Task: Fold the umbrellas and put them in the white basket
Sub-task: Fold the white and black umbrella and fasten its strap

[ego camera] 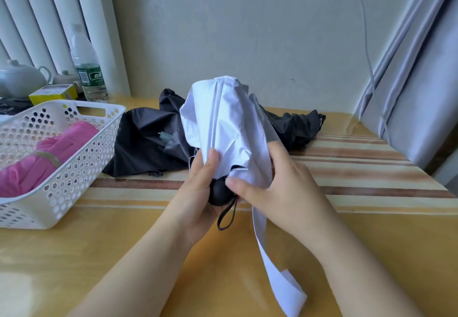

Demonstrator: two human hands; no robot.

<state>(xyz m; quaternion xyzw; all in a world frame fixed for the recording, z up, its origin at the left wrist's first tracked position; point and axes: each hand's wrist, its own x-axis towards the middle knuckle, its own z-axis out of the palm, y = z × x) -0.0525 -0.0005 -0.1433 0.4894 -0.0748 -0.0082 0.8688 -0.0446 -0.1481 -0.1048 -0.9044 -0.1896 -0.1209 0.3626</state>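
Gripping the white umbrella [223, 115] at its handle [218, 192] just right of the basket [81, 158], the left hand [198, 187] should hold firm while the right hand [275, 185], pinching canopy folds, wraps them tight and winds the strap [275, 267] round.

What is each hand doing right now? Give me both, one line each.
Left hand: grip closed round the black handle of the white umbrella.
Right hand: grip pinching the umbrella's white cloth near the handle.
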